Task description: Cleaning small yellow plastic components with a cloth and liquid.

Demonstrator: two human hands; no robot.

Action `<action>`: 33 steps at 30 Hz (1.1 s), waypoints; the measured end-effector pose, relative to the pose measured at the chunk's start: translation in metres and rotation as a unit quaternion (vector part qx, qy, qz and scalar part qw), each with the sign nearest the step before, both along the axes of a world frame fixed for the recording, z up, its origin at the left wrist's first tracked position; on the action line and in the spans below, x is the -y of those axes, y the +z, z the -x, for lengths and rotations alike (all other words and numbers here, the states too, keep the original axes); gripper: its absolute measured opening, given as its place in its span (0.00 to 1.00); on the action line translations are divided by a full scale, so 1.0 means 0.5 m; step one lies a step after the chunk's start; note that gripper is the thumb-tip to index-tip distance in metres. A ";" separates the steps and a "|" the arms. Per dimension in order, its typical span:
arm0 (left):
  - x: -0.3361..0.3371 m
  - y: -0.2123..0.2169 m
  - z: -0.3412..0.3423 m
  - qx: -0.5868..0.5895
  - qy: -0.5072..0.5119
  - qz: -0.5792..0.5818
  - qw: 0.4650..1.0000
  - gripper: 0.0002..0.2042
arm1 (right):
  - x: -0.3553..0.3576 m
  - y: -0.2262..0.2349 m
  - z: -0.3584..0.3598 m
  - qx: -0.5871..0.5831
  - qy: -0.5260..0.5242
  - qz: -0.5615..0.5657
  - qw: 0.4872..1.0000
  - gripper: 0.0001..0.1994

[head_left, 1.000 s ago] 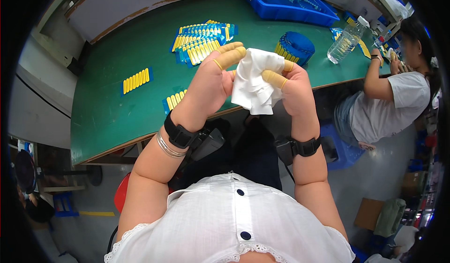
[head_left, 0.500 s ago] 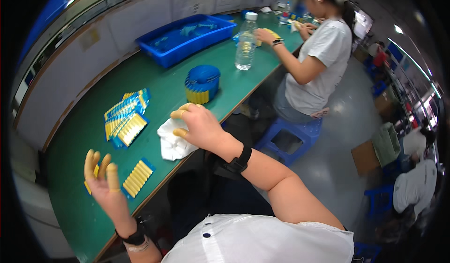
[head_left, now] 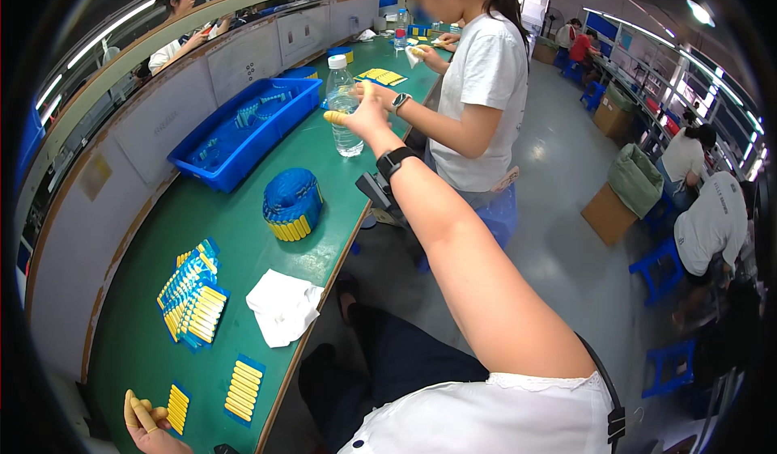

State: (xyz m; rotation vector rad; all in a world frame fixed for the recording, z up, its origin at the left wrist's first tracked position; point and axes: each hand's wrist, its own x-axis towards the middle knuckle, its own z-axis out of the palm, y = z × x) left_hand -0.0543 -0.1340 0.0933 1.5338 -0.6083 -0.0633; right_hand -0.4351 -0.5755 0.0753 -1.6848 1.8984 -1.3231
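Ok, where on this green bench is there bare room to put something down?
Bare green mat lies between the white cloth and the round blue stack, and between that stack and the blue bin. It is crowded around the fanned yellow strips near the left hand, and around the water bottle by the right hand.

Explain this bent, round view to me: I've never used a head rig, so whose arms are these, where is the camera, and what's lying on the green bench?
The camera sits on the worker's head and looks down; its fisheye lens bends straight edges. The long arm is the wearer's own right hand, stretched toward a clear water bottle and holding nothing I can see. The left hand, with yellow finger covers, rests low at the green table beside small yellow strips. Also there: a white cloth, a blue bundle of yellow pieces and a blue tray. The person in the white shirt is a co-worker.
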 end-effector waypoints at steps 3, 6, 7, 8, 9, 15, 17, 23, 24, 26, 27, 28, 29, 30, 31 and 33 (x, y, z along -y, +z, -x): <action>0.005 0.000 -0.006 -0.013 -0.006 0.004 1.000 0.12 | 0.029 -0.009 -0.008 0.026 0.066 0.029 0.997 0.61; -0.015 -0.033 -0.065 -0.037 -0.034 0.026 0.998 0.12 | 0.016 -0.002 -0.046 0.001 -0.022 0.000 1.000 0.56; -0.024 -0.044 -0.085 -0.065 -0.059 0.051 0.995 0.13 | 0.007 0.002 -0.056 0.016 -0.060 -0.031 0.998 0.54; -0.025 -0.045 -0.084 -0.067 -0.064 0.052 0.994 0.13 | 0.021 0.000 -0.040 0.024 -0.068 -0.009 0.997 0.50; -0.024 -0.043 -0.082 -0.080 -0.062 0.080 0.992 0.13 | 0.033 -0.004 -0.024 0.023 -0.072 -0.010 0.997 0.50; -0.051 -0.090 -0.126 -0.031 -0.097 0.133 0.986 0.14 | -0.006 0.004 -0.003 -0.039 0.009 0.193 0.980 0.48; -0.070 -0.129 -0.180 0.010 -0.094 0.115 0.989 0.14 | -0.066 0.034 -0.020 -0.055 0.051 0.223 0.972 0.46; -0.081 -0.147 -0.203 -0.106 -0.221 0.220 0.944 0.18 | -0.319 0.107 -0.026 -0.234 0.245 0.281 0.898 0.41; -0.065 -0.145 -0.198 -0.116 -0.205 0.228 0.945 0.18 | -0.352 0.107 -0.020 -0.250 0.270 0.245 0.897 0.42; -0.061 -0.134 -0.198 -0.115 -0.272 0.250 0.922 0.17 | -0.398 0.086 -0.011 -0.266 0.316 0.164 0.896 0.43; -0.052 -0.123 -0.178 -0.142 -0.219 0.240 0.935 0.16 | -0.417 0.071 -0.014 -0.272 0.330 0.119 0.896 0.43; -0.060 -0.126 -0.185 -0.138 -0.198 0.237 0.941 0.16 | -0.437 0.061 -0.024 -0.267 0.360 0.115 0.887 0.43; -0.072 -0.125 -0.185 -0.132 -0.264 0.232 0.927 0.17 | -0.456 0.055 -0.029 -0.295 0.361 0.070 0.882 0.42; -0.077 -0.117 -0.175 -0.133 -0.273 0.239 0.922 0.16 | -0.475 0.051 -0.037 -0.326 0.356 0.027 0.875 0.42; -0.044 -0.123 -0.152 -0.142 -0.221 0.240 0.935 0.15 | -0.487 0.039 -0.042 -0.335 0.361 0.022 0.870 0.42; -0.043 -0.116 -0.134 -0.136 -0.222 0.234 0.937 0.13 | -0.507 0.039 -0.049 -0.401 0.354 -0.051 0.844 0.41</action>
